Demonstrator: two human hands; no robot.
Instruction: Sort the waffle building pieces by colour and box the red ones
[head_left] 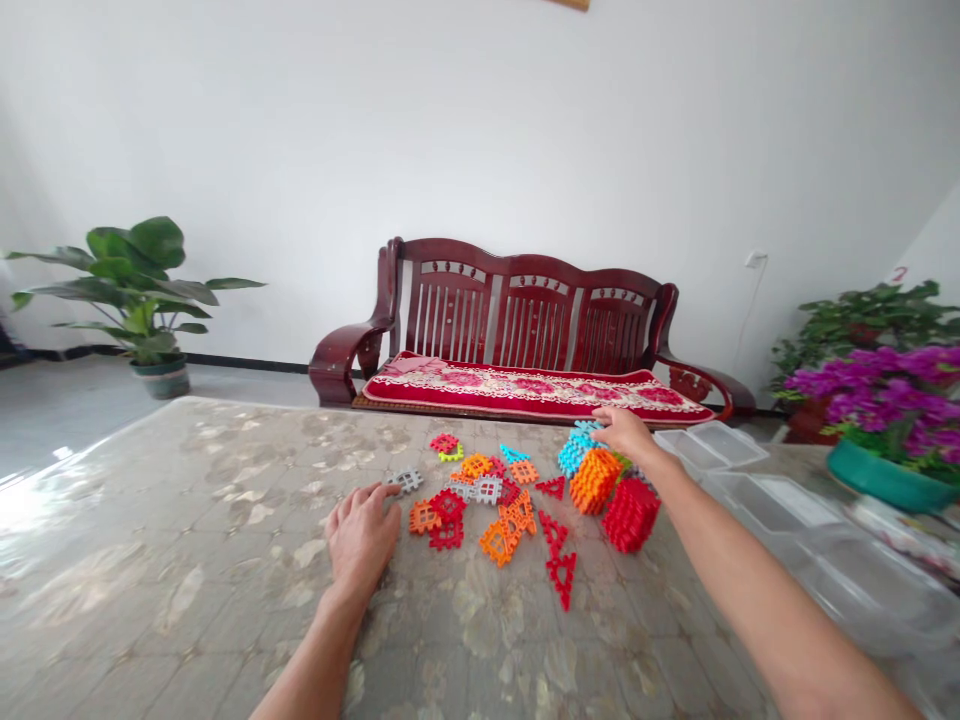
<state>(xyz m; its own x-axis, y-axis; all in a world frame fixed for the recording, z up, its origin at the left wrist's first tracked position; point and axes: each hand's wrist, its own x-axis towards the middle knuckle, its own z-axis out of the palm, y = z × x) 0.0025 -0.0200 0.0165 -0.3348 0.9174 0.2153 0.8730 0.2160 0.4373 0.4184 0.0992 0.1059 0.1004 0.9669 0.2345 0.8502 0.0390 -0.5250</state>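
My left hand [363, 530] rests on the patterned tablecloth with its fingers apart, its fingertips beside a grey toothed piece [406, 481]. My right hand [624, 434] is over the blue stack [577, 450], its fingertips at the top; whether they grip a piece is too small to tell. In front of that stack lie an orange stack [595, 481] and a red stack [631, 515]. Loose pieces spread between my hands: orange squares [496, 543], grey squares [488, 489], red squares [447, 533], red triangles [561, 577] and a blue triangle [514, 454].
Clear plastic boxes [780, 505] stand at the table's right side, near a teal pot [892, 477] of purple flowers. Beyond the table's far edge is a wooden bench [510, 300] with a red cover. A potted plant [160, 378] stands at the left.
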